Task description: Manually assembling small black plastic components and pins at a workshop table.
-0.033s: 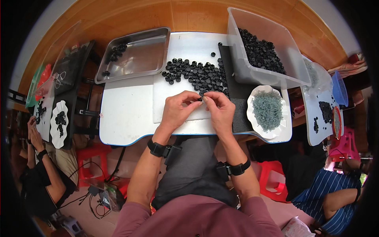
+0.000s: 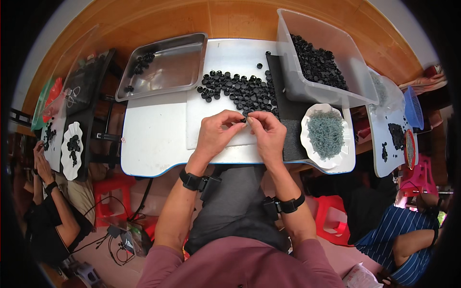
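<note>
Small black plastic-looking part point(image 2: 243, 120), mostly hidden, sits between the left hand point(image 2: 216, 133) and right hand point(image 2: 270, 137), each grip pinched on it — probably for steadiness. Glossy round black pieces point(image 2: 254, 93) lie just beyond, likely for easy reach. Leftward, the blue-edged white surface point(image 2: 153, 144) leaves room to move — rightward, a white scalloped dish point(image 2: 332, 162) of thin grey-green pieces point(image 2: 325, 134) stands near the edge.
</note>
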`<state>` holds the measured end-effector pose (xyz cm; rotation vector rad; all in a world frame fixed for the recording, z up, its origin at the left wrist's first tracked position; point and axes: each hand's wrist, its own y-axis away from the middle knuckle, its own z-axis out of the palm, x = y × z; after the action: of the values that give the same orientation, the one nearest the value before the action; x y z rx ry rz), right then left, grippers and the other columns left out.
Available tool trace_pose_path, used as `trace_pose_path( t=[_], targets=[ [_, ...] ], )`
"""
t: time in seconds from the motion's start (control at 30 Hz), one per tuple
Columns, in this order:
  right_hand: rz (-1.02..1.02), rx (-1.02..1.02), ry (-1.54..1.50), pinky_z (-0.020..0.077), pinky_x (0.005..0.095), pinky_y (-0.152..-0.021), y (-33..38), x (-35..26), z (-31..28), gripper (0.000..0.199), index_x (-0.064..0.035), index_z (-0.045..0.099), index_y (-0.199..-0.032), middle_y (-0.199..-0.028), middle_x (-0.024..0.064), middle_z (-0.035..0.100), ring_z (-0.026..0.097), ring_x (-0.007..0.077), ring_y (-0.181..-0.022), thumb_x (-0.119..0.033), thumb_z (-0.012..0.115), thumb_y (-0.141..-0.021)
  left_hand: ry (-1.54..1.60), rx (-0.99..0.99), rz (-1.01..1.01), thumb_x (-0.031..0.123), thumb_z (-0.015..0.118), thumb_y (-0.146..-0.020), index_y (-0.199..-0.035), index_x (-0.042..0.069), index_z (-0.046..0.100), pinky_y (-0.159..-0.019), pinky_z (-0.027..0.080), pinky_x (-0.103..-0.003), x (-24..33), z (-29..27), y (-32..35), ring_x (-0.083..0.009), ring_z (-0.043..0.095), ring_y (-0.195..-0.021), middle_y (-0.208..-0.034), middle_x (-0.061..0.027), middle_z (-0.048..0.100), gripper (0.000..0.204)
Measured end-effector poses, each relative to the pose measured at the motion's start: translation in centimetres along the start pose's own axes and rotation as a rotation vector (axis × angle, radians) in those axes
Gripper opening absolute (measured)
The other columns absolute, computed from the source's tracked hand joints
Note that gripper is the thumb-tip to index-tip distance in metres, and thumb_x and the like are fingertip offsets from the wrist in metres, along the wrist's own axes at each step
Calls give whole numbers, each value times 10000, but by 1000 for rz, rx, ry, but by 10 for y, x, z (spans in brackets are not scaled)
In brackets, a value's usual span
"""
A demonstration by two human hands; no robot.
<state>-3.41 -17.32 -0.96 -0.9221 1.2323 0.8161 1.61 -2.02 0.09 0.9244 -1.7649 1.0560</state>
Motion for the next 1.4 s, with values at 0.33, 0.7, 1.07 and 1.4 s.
trace_pose_path(
  t=[0.33,0.7,1.07,1.4],
  targets=[
    [-23,-53,48,490,217,-642,2,-8,-2,111,8,760,-1017,-887,30,718,617,64,-719,-32,725,-919,35,34,-20,75,796,-855,-1018,8,748,-743,593,-284,-1,0,-1,-156,751,-811,-907,-85,777,183],
    [-79,-54,113,468,214,-616,2,1,-2,93,10,757,-983,-867,31,709,601,56,-697,-21,739,-896,50,24,-57,70,790,-863,-1012,2,750,-766,606,-295,-4,0,2,-171,762,-825,-910,-96,781,169],
    [-71,-26,2,458,210,-600,2,0,-1,115,10,746,-1017,-905,28,694,584,49,-679,-1,717,-906,18,-17,-76,74,743,-910,-1090,-2,740,-864,587,-311,2,-1,-2,-160,739,-934,-1031,-104,776,195],
    [-264,-108,211,445,210,-574,2,-9,2,209,-27,717,-1025,-1009,44,660,560,67,-656,48,744,-832,201,-9,-124,42,720,-925,-1134,-15,665,-911,551,-291,-2,-3,0,-135,711,-979,-1028,-73,745,223]
  ],
)
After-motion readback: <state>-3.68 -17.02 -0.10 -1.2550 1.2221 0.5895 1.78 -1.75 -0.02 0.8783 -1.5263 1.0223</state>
